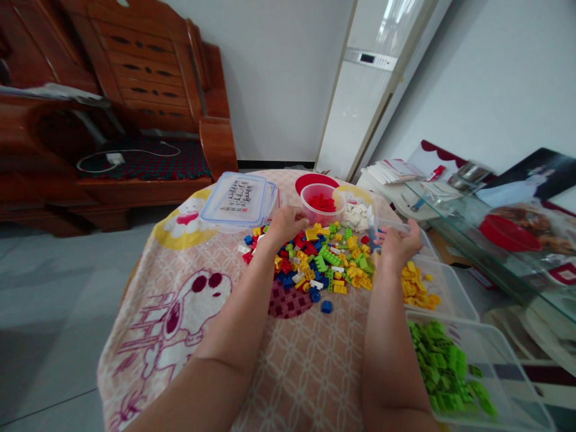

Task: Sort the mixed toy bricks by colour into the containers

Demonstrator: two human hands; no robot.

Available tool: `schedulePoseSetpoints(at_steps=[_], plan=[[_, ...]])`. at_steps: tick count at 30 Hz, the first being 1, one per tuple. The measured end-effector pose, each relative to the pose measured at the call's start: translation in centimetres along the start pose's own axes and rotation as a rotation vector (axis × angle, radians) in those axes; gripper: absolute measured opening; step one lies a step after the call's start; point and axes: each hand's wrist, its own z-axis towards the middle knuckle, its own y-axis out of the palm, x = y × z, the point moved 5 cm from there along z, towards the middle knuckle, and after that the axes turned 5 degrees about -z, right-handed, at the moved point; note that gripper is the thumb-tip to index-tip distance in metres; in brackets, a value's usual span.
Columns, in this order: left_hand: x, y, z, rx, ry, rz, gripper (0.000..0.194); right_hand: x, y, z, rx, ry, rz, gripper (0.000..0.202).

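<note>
Head camera, near to far: a large clear plastic box (508, 354) of bright green bricks (438, 360) sits at the right edge of the round table (310, 372), a second clear box (454, 291) of yellow bricks (416, 287) just beyond; the right forearm blocks part of both. One blue brick (326, 306) lies alone just short of the loose heap of mixed-colour plastic bricks (330, 257) mid-table. At the heap's right side the right hand (398, 241) has its fingers partly spread; whether it holds anything I cannot tell. The left hand (288, 225) bends over the heap's far side, fingertips close together, any brick between them hidden. Toward the far edge stand a round clear tub (310, 215) of red bricks (321, 203), a flat red disc (310, 180) and white bricks (357, 215); blue-rimmed clear lids (238, 198) lie stacked at the far left edge. Pink patterned cloth (333, 396) covers the table. Beyond are a glass-topped stand (468, 240) at right, a carved wooden bench (148, 72) and a tall white cabinet (355, 108).
</note>
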Motion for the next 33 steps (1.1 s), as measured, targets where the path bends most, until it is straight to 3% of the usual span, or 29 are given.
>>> schedulePoseSetpoints(at_steps=[3, 7, 14, 17, 22, 28, 33], plan=[[-0.1, 0.9, 0.1, -0.041, -0.010, -0.043, 0.026, 0.4, 0.1, 0.2, -0.027, -0.033, 0.053, 0.066], [0.1, 2.1, 0.1, -0.097, -0.010, -0.055, 0.028, 0.0, 2.7, -1.1, -0.235, -0.113, 0.050, 0.047], [0.6, 3.5, 0.0, -0.164, 0.031, 0.037, 0.045, -3.5, 6.7, -6.3, -0.585, -0.520, -0.396, 0.024], [0.7, 4.0, -0.2, -0.148, 0.065, 0.126, 0.042, -3.9, 7.7, -8.0, -0.648, -0.589, -0.577, 0.024], [0.6, 4.6, -0.3, -0.119, 0.065, 0.208, 0.043, -3.2, 8.5, -8.1, -0.603, -0.580, -0.699, 0.025], [-0.3, 3.7, 0.0, -0.133, 0.010, 0.238, 0.041, -3.0, 7.4, -6.4, -0.538, -0.530, -0.545, 0.021], [-0.5, 3.2, 0.2, -0.125, 0.011, 0.215, 0.040, -2.8, 4.0, -3.1, -0.260, -0.451, -0.281, 0.027]])
